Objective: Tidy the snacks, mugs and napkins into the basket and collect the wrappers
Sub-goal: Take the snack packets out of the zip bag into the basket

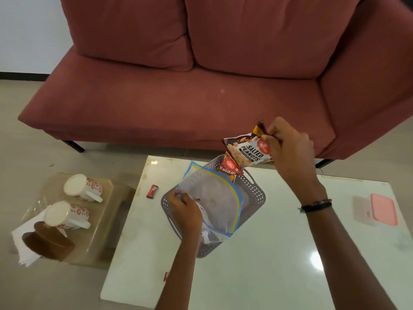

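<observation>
over the basket [257, 193], snack packets [245, 153] hang.

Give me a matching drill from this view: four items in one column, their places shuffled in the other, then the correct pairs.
Items
1. salted peanuts packet
2. zip bag
3. floral mugs
4. pink-lidded box

Places
A. on the low side table, lying on their sides
B. near the white table's right edge
C. held over the grey basket in the right hand
D. held open by the left hand, over the basket

Pairs: 1-C, 2-D, 3-A, 4-B
</observation>
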`<state>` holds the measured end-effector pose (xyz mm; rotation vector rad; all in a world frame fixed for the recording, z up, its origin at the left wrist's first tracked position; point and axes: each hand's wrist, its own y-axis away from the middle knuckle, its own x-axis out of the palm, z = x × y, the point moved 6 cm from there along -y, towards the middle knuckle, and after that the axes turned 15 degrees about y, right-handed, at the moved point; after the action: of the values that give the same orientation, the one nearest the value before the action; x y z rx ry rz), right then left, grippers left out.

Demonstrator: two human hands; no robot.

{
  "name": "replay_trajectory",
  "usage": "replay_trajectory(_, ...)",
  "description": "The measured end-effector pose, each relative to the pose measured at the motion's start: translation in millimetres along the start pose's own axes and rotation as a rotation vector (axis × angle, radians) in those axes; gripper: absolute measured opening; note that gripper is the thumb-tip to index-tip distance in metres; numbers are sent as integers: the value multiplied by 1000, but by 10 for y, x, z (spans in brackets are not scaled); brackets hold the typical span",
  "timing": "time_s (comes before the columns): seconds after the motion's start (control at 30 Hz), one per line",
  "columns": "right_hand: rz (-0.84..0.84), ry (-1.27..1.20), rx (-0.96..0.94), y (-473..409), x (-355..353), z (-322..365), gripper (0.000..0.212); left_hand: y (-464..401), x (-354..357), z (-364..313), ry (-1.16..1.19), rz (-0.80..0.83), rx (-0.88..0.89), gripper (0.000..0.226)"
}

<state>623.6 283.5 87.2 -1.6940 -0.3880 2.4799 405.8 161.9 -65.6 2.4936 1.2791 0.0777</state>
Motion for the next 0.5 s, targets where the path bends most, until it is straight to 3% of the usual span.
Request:
replay_trajectory(0.07,42,83,60,-88,172,-189,9,-11,-10,38,-12,6,-2,6)
replay_trajectory(0.17,247,216,86,-63,792,-417,2,-10,13,76,-27,32,-1,12)
replay_trajectory(0.33,545,380,28,195,1843,-676,15,-13,32,175,-32,80,-10,18)
replay_trajectory(0.5,597,474,9,296,2288,-872,24,-27,45,197,21,110,-11,21)
